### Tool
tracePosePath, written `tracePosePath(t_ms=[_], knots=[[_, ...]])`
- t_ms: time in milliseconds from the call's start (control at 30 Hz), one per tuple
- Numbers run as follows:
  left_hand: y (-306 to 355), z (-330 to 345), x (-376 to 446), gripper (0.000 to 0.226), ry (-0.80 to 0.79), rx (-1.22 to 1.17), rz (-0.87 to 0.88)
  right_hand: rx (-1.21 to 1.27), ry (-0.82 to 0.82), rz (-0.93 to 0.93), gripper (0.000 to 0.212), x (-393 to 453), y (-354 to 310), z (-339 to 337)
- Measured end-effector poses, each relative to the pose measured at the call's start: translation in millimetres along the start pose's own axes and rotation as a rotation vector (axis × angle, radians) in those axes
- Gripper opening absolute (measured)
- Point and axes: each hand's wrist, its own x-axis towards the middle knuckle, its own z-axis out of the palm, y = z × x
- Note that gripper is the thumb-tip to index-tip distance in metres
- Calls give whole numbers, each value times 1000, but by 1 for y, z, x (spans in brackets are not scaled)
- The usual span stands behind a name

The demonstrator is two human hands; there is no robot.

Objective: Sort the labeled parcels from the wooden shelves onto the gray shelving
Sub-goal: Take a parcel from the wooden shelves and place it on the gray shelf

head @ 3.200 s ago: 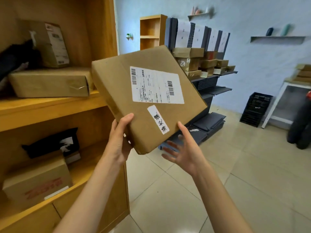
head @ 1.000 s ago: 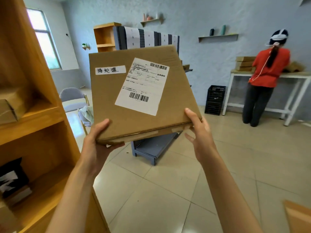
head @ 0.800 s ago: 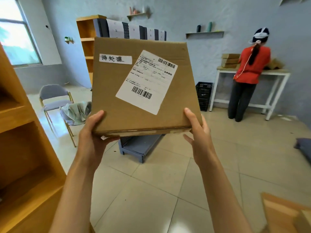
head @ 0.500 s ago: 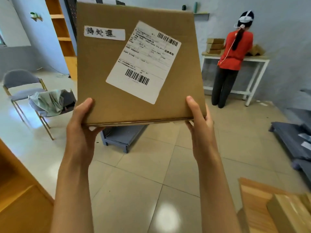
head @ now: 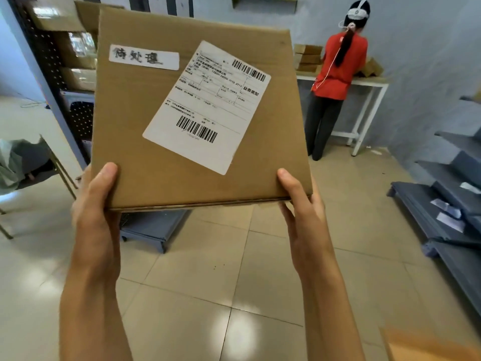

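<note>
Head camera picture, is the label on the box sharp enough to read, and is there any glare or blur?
Head view: the handwritten strip on the cardboard parcel reads clearly; the shipping label shows crisp barcodes but smeared fine print. Glare patch on the floor tiles. Orange blur bottom right; edges bend from the wide lens.

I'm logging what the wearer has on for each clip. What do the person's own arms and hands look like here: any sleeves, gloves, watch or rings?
Both forearms are bare up to the bottom of the picture, with no sleeve in view. The left hand and right hand wear no gloves. No watch, wristband or ring shows on the visible parts.
</note>
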Motion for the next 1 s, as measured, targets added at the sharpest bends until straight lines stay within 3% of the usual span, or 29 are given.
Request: tracePosePath(t_ms=[433, 667, 833, 1000], knots=[[-115, 105, 206, 17, -172, 4, -70, -19, 138, 5, 40, 230, 45, 5], [-187, 173, 291, 24, -145, 81, -62, 33, 124, 47, 56, 366, 84, -17], [-217, 240, 367, 16, -36, 94, -20, 65, 55, 41, 41, 485, 86, -23], [-254, 298, 430, 17, 24, 106, 42, 117, 6, 33, 44, 594, 93, -32]])
